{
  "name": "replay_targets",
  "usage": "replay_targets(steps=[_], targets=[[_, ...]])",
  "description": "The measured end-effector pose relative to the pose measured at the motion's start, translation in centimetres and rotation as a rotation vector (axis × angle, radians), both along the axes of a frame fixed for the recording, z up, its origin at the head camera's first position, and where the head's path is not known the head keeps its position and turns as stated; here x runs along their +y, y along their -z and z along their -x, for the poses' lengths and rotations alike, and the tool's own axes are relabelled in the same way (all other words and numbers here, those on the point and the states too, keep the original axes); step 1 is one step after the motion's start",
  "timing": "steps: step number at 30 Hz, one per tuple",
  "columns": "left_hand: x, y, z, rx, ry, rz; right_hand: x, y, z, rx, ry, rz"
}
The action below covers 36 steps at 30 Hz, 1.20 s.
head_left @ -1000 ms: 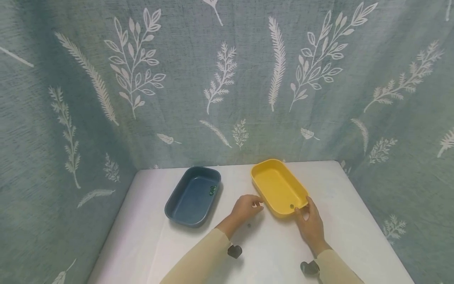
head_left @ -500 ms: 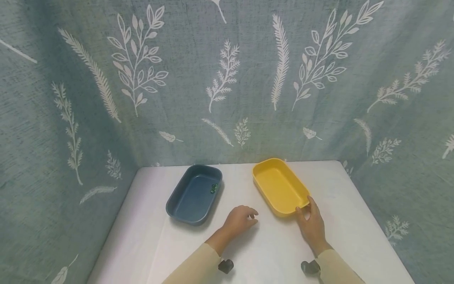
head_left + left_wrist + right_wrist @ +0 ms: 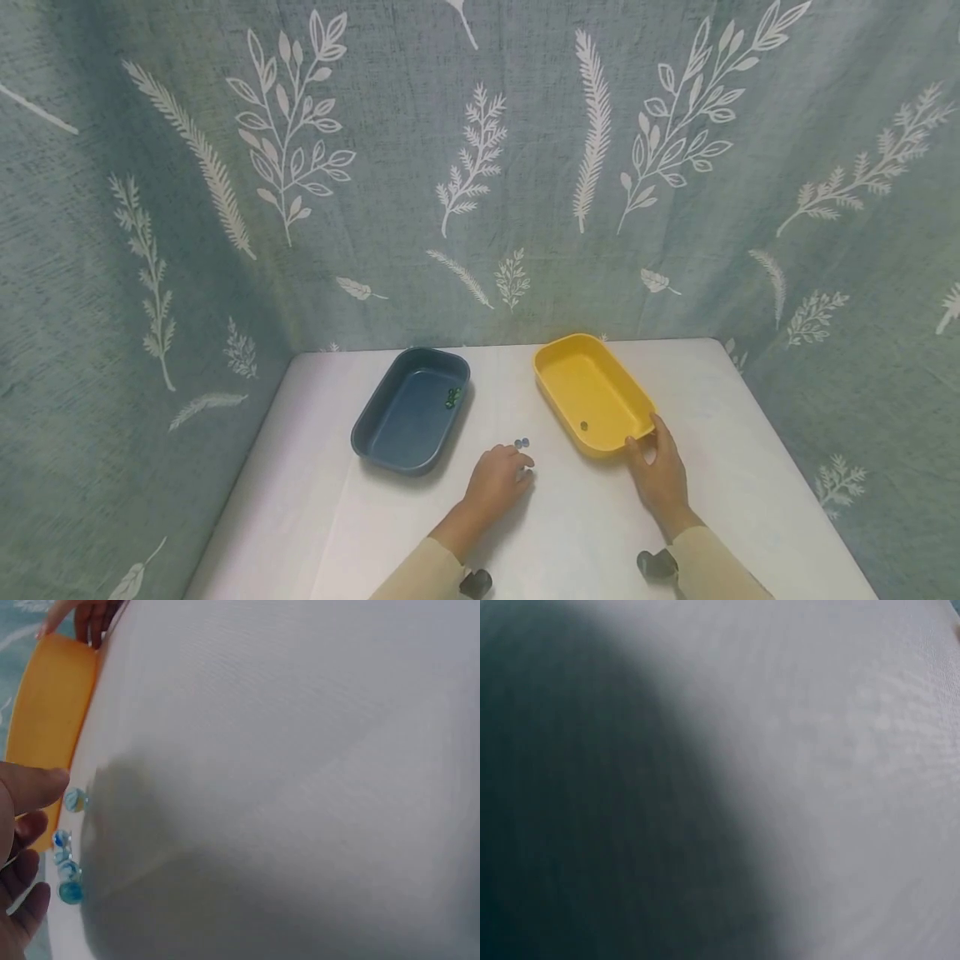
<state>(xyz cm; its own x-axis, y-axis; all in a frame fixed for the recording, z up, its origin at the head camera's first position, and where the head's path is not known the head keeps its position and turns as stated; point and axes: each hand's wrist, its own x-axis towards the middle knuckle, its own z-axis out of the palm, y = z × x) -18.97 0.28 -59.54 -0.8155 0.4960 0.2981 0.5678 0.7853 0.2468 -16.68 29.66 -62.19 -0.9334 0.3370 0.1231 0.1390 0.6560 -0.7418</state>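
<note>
In the head view my left hand [image 3: 498, 483] is low over the white table, its fingers loosely bent. Blue-and-white glass marbles [image 3: 522, 443] lie just beyond its fingertips. The left wrist view shows several of these marbles [image 3: 69, 871] beside the fingers, and a single marble [image 3: 76, 799] just below the thumb tip; nothing is pinched. My right hand [image 3: 660, 479] grips the near right corner of a yellow tray [image 3: 637, 400], thumb and fingers at the rim. A small greenish marble [image 3: 584, 426] lies inside that tray. The right wrist view shows only tabletop and dark shadow.
A dark blue tray [image 3: 390, 462] stands to the left, with several green marbles [image 3: 453, 398] along its right side. Patterned curtain [image 3: 480, 167] encloses the white table [image 3: 577, 533] at the back and both sides.
My left hand has drawn back from the yellow tray toward the lower left, and blue marbles now show beside it. The greenish marble has shifted left inside the tray. My right hand keeps its grip.
</note>
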Motion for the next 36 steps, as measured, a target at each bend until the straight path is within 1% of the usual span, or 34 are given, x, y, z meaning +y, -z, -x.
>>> replay_targets(steps=[6, 8, 13, 16, 19, 22, 25, 27, 30, 33, 36], targets=[[0.1, 0.7, -0.2, -0.035, -0.066, -0.019, 0.0, 0.0, 0.0, 0.011, -0.002, -0.003], [0.3, 0.9, -0.2, -0.052, -0.081, -0.009, 0.0, 0.1, -0.1, 0.014, 0.002, -0.004], [0.8, 1.0, -0.2, -0.078, -0.099, 0.028, -0.1, 0.1, -0.2, 0.013, 0.005, 0.002], [1.1, 0.9, -0.2, -0.081, -0.102, 0.034, -0.1, 0.0, -0.2, 0.013, 0.004, 0.000], [1.3, 0.9, 0.0, -0.068, -0.097, 0.043, -0.2, -0.1, -0.2, 0.018, 0.005, -0.003], [1.3, 1.0, 0.2, -0.039, -0.088, 0.046, -0.2, -0.1, -0.1, 0.020, 0.005, -0.006], [1.3, 0.8, 0.2, -0.013, -0.072, 0.028, -0.1, -0.1, -0.1, 0.020, 0.008, -0.014], [1.3, 0.6, 0.3, -0.009, -0.064, 0.012, -0.1, -0.1, -0.1, 0.019, 0.006, -0.013], [1.5, 0.2, 0.6, -0.019, -0.049, -0.011, 0.0, 0.0, 0.0, 0.026, 0.010, -0.017], [1.6, -0.2, 0.9, -0.059, -0.039, -0.035, 0.0, 0.1, 0.0, 0.034, 0.010, -0.022], [1.8, -0.8, 1.4, -0.113, -0.027, -0.085, 0.0, 0.1, 0.0, 0.037, 0.005, -0.019]])
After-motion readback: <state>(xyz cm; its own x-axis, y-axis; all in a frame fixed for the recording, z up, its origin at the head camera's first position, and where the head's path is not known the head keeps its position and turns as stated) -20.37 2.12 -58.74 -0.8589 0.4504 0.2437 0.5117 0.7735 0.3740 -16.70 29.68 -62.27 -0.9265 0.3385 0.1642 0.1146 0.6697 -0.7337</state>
